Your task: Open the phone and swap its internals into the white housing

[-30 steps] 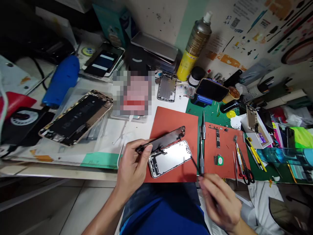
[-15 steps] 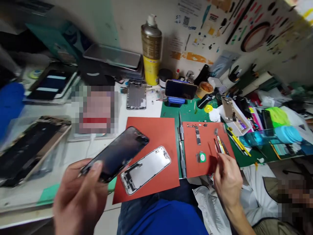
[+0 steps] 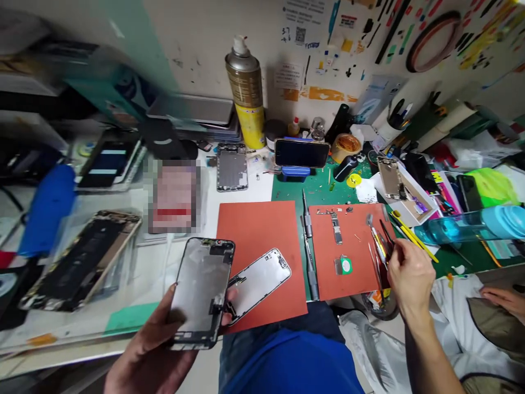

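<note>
My left hand (image 3: pixel 151 339) is closed on a phone screen (image 3: pixel 200 295), held by its edges. Its silvery metal back faces me, with black flex parts at the top and lower right. Behind it, a second phone screen (image 3: pixel 262 282) lies metal side up on the left red mat (image 3: pixel 254 224), its lower end partly covered. My right hand (image 3: pixel 412 273) pinches dark tweezers (image 3: pixel 386 232) at the right edge of the other red mat (image 3: pixel 324 282). Beside those fingers lie a yellow-and-white tool (image 3: pixel 379 246) and another pair of tweezers (image 3: pixel 375 265).
A small logic board (image 3: pixel 337 227) and a green-topped part (image 3: pixel 346 265) lie on the right mat. Screwdrivers (image 3: pixel 309 251) run between the mats. Behind stand a spray can (image 3: pixel 248 98) and a propped phone (image 3: pixel 301 153). At right are a blue bottle (image 3: pixel 463 227) and another person's hand (image 3: pixel 504 301).
My left hand has turned the screen from its dark glass face to its metal back, more upright. My right hand has moved right and now pinches the dark tweezers. The view has shifted.
</note>
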{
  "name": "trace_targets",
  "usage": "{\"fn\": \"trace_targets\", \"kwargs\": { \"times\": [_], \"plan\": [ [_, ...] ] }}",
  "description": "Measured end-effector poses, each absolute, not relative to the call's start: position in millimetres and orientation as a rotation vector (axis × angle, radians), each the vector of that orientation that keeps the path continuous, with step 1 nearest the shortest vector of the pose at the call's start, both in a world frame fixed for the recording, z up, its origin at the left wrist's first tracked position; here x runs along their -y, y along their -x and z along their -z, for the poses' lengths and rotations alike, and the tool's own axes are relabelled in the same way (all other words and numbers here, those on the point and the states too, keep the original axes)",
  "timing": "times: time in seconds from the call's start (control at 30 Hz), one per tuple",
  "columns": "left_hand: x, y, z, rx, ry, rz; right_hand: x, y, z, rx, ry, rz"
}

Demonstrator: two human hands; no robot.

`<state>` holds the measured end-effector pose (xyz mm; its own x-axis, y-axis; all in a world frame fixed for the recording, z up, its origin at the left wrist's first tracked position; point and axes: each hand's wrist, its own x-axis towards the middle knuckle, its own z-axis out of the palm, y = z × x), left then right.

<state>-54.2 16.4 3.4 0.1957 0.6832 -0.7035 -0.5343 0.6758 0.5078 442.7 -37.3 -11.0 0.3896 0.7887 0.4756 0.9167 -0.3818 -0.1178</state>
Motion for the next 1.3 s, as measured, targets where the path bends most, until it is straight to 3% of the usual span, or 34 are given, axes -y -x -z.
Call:
{"fn": "trace_targets", "kwargs": {
  "times": [0.23, 0.5, 0.67, 1.13, 1.3],
  "plan": [
    [-16.0, 40.4, -14.8, -1.091, -0.098, -0.833, 43.1, -401.7, -11.7, 1.461, 2.146, 0.546],
    [-41.6, 4.4, -27.2, -0.978, -0.136, -0.845, 40.4, -307.3, -27.2, 1.602, 1.705, -0.090],
    [-37.2, -9.2, -32.9, -0.857, -0.161, -0.910, 36.3, -273.8, -31.3, 1.595, 1.554, -0.276],
    [-29.1, -20.5, -52.4, -0.842, -0.209, -0.870, 51.1, -264.8, -35.2, 1.600, 1.454, -0.335],
    [-26.3, -3.5, -51.0, -0.939, -0.542, -0.890, 58.8, -267.1, -28.8, 1.583, 1.477, -0.367]
  ]
}}
